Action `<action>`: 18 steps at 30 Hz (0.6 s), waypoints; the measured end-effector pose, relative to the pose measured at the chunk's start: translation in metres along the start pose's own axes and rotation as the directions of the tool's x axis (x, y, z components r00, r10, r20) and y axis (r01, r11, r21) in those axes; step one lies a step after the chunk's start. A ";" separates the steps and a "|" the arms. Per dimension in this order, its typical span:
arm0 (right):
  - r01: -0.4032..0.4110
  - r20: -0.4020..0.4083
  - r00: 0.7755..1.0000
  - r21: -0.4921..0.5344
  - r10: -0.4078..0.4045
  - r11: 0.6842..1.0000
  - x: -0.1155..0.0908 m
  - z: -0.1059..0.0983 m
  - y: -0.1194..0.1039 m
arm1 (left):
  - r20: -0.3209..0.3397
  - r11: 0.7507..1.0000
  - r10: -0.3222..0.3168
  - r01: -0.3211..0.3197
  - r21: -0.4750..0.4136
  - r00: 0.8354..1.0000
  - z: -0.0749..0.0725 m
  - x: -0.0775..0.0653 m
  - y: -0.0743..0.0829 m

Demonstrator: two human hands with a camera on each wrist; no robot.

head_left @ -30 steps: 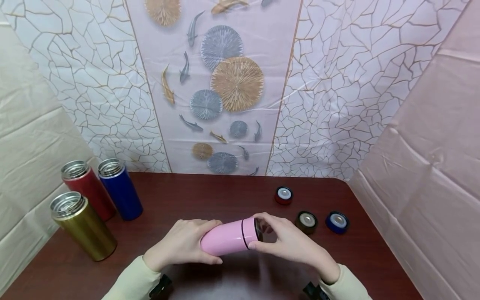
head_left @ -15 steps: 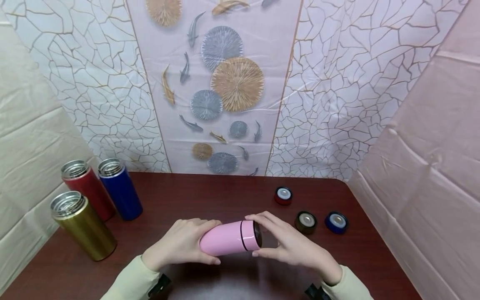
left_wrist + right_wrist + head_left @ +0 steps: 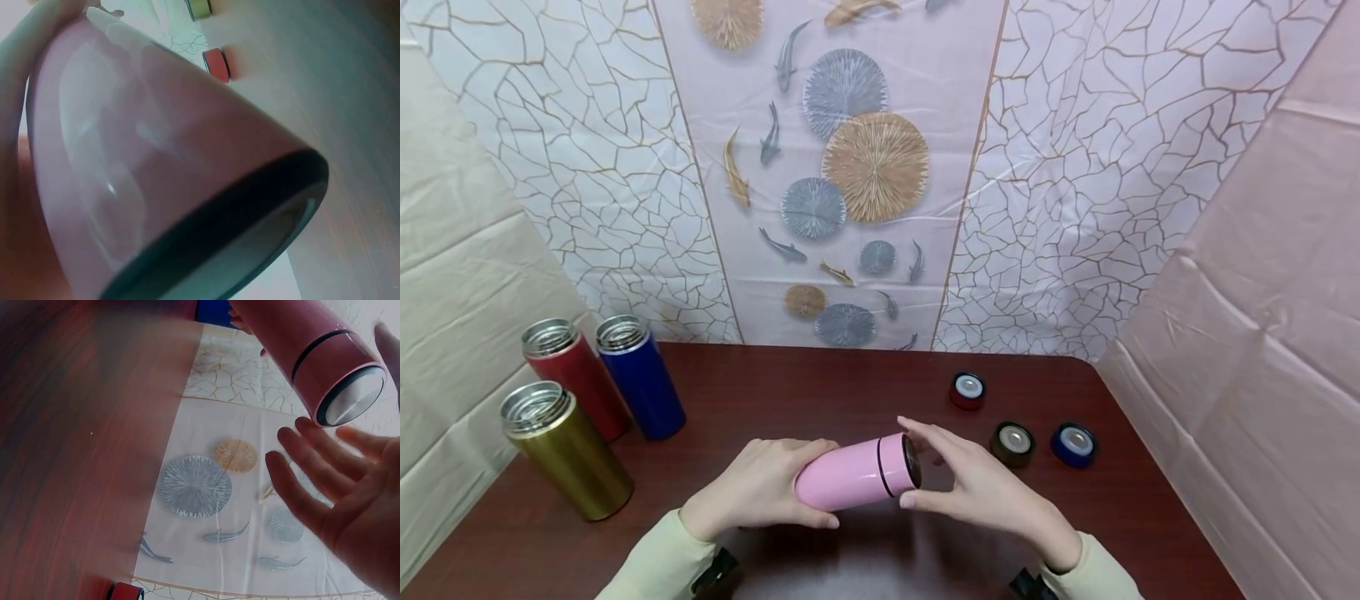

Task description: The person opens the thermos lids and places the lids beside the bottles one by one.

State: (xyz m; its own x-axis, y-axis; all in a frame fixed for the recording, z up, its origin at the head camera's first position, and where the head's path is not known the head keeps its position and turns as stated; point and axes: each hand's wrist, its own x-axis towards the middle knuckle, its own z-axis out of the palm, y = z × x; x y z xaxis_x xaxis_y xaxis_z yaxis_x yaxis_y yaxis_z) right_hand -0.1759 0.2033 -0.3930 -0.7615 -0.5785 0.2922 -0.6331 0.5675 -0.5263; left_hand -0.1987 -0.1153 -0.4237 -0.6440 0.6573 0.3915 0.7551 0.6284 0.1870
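Note:
A pink thermos bottle (image 3: 842,477) lies nearly level above the table, its lidded end pointing right and tilted slightly up. My left hand (image 3: 756,489) grips it around the base end. The pink lid (image 3: 895,465) sits on the bottle, with a black seam line between them. Around that end my right hand (image 3: 973,477) is spread, thumb below and fingers above and beyond. In the right wrist view, the straight fingertips (image 3: 290,437) are right by the lid's round silver top (image 3: 356,397). The bottle (image 3: 137,137) fills much of the left wrist view, its dark-rimmed base nearest.
Three lidless bottles stand at the left: red (image 3: 576,379), blue (image 3: 642,383) and gold (image 3: 568,458). On the right lie a red lid (image 3: 967,391), an olive lid (image 3: 1012,443) and a blue lid (image 3: 1073,444). Patterned cloth (image 3: 850,275) hangs behind the dark red table (image 3: 820,379).
My right hand's fingers have opened away from the lid, which they covered a second ago. The bottle has shifted slightly left and its lidded end has tipped up a little.

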 end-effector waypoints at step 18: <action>0.210 0.004 0.978 0.047 -0.210 0.977 -0.001 0.000 0.002 | 0.003 1.000 0.016 -0.016 -0.026 1.000 0.003 -0.001 0.001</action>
State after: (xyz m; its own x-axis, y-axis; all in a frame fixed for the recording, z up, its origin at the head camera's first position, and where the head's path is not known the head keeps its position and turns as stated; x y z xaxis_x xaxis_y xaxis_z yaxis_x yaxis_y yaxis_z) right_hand -0.1761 0.2053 -0.3945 -0.6107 -0.6873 0.3932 -0.7717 0.4054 -0.4900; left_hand -0.1982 -0.1142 -0.4270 -0.6321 0.6688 0.3914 0.7683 0.6067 0.2040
